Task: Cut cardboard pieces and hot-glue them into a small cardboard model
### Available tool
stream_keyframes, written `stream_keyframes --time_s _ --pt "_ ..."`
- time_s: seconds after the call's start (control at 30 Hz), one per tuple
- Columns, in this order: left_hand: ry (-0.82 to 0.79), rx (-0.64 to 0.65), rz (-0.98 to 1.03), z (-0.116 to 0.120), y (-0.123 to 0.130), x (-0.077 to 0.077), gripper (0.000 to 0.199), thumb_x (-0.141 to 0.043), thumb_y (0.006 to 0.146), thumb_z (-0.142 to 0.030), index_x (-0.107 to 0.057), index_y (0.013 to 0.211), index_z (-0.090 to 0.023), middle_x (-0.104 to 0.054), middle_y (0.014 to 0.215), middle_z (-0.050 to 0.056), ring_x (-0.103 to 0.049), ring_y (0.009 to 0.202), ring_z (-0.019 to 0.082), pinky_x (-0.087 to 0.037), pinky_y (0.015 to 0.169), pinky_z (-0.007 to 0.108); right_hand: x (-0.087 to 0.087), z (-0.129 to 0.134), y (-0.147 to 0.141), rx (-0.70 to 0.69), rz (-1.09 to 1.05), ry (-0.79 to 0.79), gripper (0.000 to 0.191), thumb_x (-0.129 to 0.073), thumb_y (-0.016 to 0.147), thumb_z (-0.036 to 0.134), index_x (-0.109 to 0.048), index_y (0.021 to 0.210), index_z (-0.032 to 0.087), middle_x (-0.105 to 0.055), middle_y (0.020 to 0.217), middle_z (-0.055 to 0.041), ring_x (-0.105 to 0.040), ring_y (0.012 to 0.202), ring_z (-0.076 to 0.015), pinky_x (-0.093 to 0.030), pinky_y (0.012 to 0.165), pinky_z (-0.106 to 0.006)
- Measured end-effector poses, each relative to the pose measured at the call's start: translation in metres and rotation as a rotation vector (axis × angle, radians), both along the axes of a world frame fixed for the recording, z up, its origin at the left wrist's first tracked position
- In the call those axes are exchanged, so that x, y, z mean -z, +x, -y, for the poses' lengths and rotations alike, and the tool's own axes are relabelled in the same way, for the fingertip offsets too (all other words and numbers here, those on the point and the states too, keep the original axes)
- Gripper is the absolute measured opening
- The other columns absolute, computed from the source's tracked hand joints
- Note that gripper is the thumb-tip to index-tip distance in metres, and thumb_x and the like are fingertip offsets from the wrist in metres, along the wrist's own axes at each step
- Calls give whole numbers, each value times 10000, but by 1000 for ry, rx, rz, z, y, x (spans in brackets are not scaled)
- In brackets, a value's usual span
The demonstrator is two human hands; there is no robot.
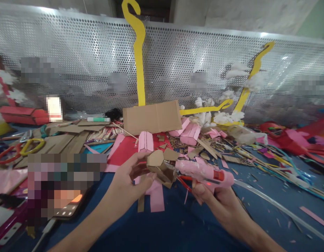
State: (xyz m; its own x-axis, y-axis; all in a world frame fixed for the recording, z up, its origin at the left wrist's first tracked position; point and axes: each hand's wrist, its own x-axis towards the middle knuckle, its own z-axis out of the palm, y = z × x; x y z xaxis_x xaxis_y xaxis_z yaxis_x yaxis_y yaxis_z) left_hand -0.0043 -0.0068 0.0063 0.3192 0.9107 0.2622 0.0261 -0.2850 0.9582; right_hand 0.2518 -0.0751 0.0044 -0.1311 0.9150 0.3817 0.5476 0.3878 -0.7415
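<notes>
A small brown cardboard piece (156, 159) with folded sides is in my left hand (137, 178), pinched between thumb and fingers. My right hand (217, 199) is wrapped round a pink hot glue gun (201, 171), whose tip points left at the cardboard's open side. A clear glue stick (259, 192) trails from the gun's back end to the right. Just beyond my left hand stands a pink paper-covered piece (145, 140). Pink paper strips (157, 197) lie on the blue surface below the cardboard.
Behind stands a cardboard box (153, 117) with a tall yellow hook shape (140, 63). Scissors (32, 146) and a phone (69, 206) lie left. Paper scraps and sticks litter the right. A perforated metal panel (167, 63) closes the back.
</notes>
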Motion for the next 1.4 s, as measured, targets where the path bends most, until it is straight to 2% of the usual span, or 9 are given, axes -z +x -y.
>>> stream_keyframes --time_s 0.5,0.67,1.07,1.4 --pt "-46 9 11 2 0 0 473 -735 881 -297 -557 1311 -209 -731 1221 111 -732 1034 241 -582 996 446 3 -2 1 -4 -14 -3 503 -428 1066 543 -543 693 226 -513 628 9 -498 558 -148 -436 520 -264" --pt "-36 6 11 2 0 0 478 -744 876 -303 -557 1307 -212 -723 1237 108 -725 1072 247 -558 1037 464 5 -2 3 -1 -36 -9 486 -440 1059 551 -530 705 231 -525 637 6 -509 563 -152 -449 525 -268" --pt "-39 13 19 1 -1 4 474 -742 877 -291 -557 1307 -222 -726 1209 103 -729 1031 238 -584 992 453 0 -1 0 -17 -44 -56 535 -418 1040 621 -515 684 233 -486 629 9 -465 574 -153 -424 503 -256" --pt "-7 -5 26 -1 -1 5 488 -745 860 -270 -563 1308 -209 -749 1214 111 -749 1048 246 -602 990 441 0 0 -3 -43 -55 -61 525 -451 1036 609 -553 702 218 -496 636 17 -467 566 -137 -432 505 -236"
